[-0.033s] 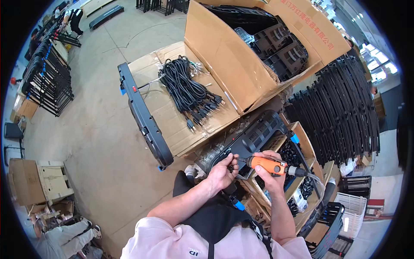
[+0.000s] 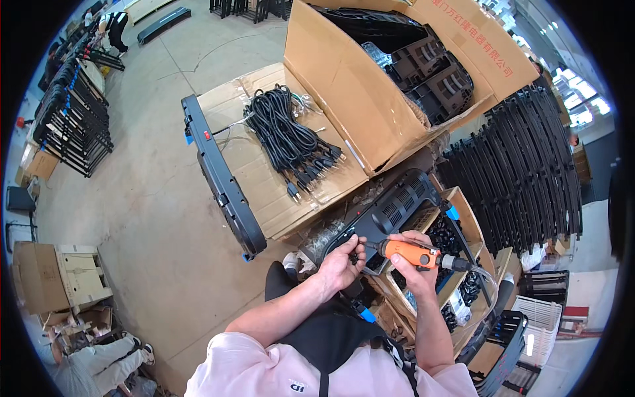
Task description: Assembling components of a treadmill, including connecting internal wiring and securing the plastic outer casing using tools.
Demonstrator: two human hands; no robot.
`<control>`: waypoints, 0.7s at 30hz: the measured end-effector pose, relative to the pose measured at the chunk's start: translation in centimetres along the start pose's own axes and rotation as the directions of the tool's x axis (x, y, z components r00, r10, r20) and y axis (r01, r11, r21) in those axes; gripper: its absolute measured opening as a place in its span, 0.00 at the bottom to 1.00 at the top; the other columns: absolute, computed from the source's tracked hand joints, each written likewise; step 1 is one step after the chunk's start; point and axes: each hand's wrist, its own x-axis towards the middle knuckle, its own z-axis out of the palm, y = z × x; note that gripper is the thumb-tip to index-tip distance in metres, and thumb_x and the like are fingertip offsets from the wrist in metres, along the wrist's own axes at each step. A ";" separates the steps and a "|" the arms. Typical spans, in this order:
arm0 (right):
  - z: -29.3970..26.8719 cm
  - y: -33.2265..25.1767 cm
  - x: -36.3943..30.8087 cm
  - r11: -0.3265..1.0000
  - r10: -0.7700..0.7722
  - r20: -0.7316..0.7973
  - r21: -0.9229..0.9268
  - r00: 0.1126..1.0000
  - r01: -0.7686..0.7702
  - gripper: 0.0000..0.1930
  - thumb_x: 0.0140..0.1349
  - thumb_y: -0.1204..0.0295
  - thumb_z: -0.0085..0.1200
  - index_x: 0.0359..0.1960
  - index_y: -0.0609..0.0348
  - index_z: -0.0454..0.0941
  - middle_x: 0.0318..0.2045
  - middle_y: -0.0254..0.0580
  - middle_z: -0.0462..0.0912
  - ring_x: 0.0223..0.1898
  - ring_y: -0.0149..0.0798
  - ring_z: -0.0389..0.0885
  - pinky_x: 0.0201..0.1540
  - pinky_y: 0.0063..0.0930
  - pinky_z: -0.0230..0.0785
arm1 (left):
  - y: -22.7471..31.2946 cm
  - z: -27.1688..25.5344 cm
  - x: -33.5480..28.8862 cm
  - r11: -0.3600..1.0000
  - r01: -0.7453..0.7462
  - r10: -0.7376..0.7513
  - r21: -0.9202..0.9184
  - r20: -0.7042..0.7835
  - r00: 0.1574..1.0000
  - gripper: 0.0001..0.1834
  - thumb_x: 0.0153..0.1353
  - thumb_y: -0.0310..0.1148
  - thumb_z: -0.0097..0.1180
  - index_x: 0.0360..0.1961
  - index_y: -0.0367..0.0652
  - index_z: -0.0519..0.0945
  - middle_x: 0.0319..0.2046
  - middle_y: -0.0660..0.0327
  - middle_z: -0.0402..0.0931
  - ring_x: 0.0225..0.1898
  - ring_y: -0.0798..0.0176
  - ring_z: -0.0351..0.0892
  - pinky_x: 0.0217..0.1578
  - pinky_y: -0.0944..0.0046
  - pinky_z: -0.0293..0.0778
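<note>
My right hand (image 2: 419, 276) is wrapped around an orange air screwdriver (image 2: 409, 253), which lies level with its dark nose toward the left. A hose runs from its back end. Close to the screwdriver's tip, my left hand (image 2: 338, 268) is closed, thumb and fingertips pinched together; what they hold, if anything, is too small to make out. Just beyond both hands lies a long black plastic housing (image 2: 390, 210) with vent slots, slanting up to the right. My left fingers are at its near edge; whether they touch it I cannot tell.
A cardboard sheet (image 2: 231, 106) bears a bundle of black power cords (image 2: 284, 135). Along its left side stands a long black part (image 2: 221, 178). Behind is a carton (image 2: 370, 126) of black plastic covers (image 2: 430, 73). Bins of small black parts (image 2: 471, 288) and stacked black frames (image 2: 519, 165) are at right.
</note>
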 end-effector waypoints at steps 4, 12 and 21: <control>0.2 -0.5 0.2 0.998 0.005 0.074 -0.062 0.997 0.000 0.27 0.61 0.81 0.67 0.61 0.65 0.71 0.56 0.53 0.84 0.58 0.41 0.83 0.64 0.38 0.76 | 0.2 -0.5 0.0 0.999 0.020 -0.019 0.039 -0.005 1.000 0.17 0.79 0.47 0.53 0.49 0.44 0.82 0.30 0.69 0.77 0.31 0.69 0.77 0.33 0.69 0.77; 1.2 1.2 1.2 0.994 -0.017 -0.078 -0.110 0.997 0.008 0.27 0.61 0.81 0.68 0.61 0.63 0.72 0.55 0.50 0.84 0.57 0.39 0.83 0.64 0.36 0.76 | -0.9 -0.1 -0.2 0.998 -0.004 0.003 0.059 0.020 1.000 0.19 0.82 0.46 0.45 0.53 0.41 0.81 0.37 0.65 0.79 0.37 0.66 0.79 0.38 0.65 0.77; 1.9 2.5 3.0 0.994 -0.003 -0.087 -0.112 0.996 -0.007 0.26 0.61 0.84 0.66 0.60 0.64 0.72 0.54 0.50 0.84 0.56 0.39 0.83 0.64 0.35 0.76 | -1.6 -2.0 -1.2 0.883 -0.075 -0.002 0.463 0.165 0.986 0.17 0.83 0.38 0.46 0.64 0.44 0.76 0.41 0.65 0.82 0.39 0.70 0.79 0.41 0.67 0.76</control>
